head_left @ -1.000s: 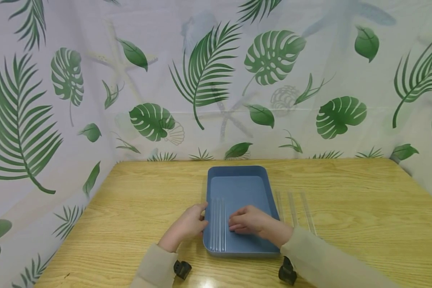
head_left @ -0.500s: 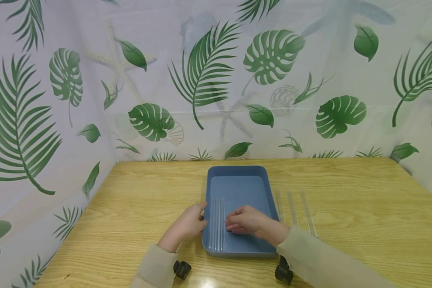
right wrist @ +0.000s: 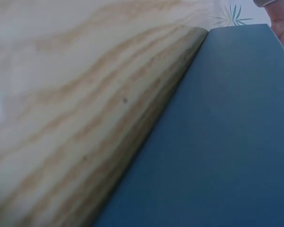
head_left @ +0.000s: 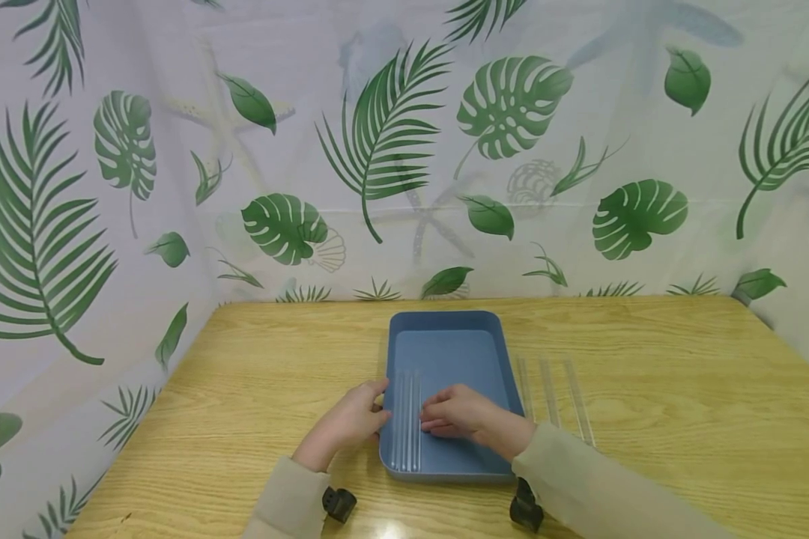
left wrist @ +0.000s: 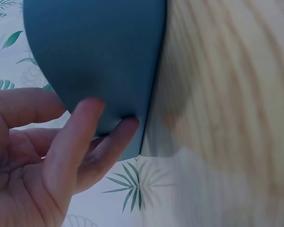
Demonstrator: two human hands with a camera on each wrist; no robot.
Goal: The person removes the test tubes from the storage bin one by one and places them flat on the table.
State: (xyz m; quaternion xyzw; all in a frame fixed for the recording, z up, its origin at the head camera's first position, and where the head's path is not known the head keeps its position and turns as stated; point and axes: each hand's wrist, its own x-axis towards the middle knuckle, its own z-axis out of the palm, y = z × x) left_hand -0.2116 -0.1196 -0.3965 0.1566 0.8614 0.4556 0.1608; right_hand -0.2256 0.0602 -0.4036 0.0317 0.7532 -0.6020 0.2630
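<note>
While our left hand (head_left: 356, 413) rests at the tray's left side, its fingers loosely spread and touching the outer wall, our right hand (head_left: 461, 413) reaches inside with bent fingers drawn together. Its fingertips are at the right edge of a row of clear tubes (head_left: 408, 430); whether they pinch one, we cannot tell. That row lies lengthwise in the lower left of the blue tray (head_left: 452, 355), which sits at the lower centre of the frame. Three more clear tubes (head_left: 550, 393) lie apart from one another on the wooden table (head_left: 276, 359), right of the tray. A leaf-printed cloth (head_left: 404, 150) fills the upper frame.
</note>
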